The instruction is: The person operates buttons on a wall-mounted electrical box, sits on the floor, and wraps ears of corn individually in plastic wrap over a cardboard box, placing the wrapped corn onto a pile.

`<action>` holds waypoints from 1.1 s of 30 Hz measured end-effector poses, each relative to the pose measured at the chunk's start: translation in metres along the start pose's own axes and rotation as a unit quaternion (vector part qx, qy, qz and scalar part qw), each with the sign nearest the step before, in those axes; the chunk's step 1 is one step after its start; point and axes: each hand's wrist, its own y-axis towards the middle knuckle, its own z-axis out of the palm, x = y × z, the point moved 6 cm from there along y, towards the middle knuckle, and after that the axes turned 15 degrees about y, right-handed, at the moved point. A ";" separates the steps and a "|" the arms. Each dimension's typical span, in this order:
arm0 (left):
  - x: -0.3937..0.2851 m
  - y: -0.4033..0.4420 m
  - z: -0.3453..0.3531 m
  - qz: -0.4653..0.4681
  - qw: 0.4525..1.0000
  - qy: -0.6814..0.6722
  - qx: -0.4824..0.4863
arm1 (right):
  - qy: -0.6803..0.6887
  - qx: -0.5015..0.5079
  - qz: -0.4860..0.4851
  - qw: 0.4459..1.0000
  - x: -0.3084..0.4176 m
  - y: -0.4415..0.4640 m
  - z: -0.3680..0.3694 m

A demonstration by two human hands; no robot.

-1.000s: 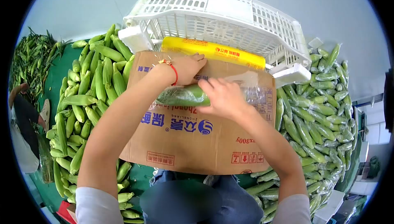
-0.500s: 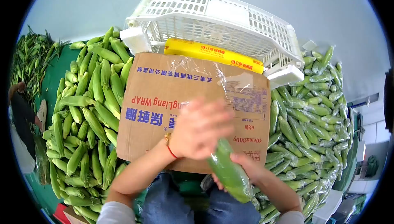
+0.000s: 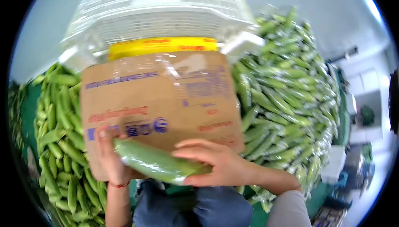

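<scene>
An ear of corn (image 3: 151,160), in its green husk and wrapped in shiny clear film, lies across my lap side of the cardboard box, slightly tilted. My right hand (image 3: 216,160) grips its right end, thumb below and fingers above. At the other end, my left hand (image 3: 112,158) is open, fingers pointing up and a little blurred, its palm side against the tip of the corn. Beneath both hands is the printed cardboard box (image 3: 174,98), partly hidden by them.
A yellow film roll (image 3: 162,46) lies behind the box, before a white slotted crate (image 3: 158,23). Unwrapped corn (image 3: 62,144) is heaped at left; film-wrapped corn (image 3: 286,102) is piled high at right.
The view has swung to the right. The wrapped corn has turned from steep to nearly level. My left hand has moved from over the box to the corn's left end.
</scene>
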 end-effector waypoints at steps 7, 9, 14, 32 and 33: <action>0.006 -0.019 -0.029 0.081 0.984 0.156 0.036 | 0.117 -0.168 -0.104 0.973 -0.019 -0.027 -0.007; 0.010 -0.030 -0.025 0.129 0.961 0.242 0.047 | 0.079 -0.310 -0.109 0.941 -0.027 -0.038 -0.042; 0.001 -0.052 0.034 0.006 0.928 0.313 0.200 | 0.386 -0.440 -0.320 0.745 -0.026 -0.051 -0.092; -0.002 -0.118 0.167 0.516 0.504 0.544 0.428 | 0.493 -0.763 -0.088 0.409 -0.178 -0.301 -0.120; -0.001 -0.104 0.142 0.511 0.526 0.555 0.393 | 0.289 -0.776 -0.036 0.560 -0.189 -0.369 -0.155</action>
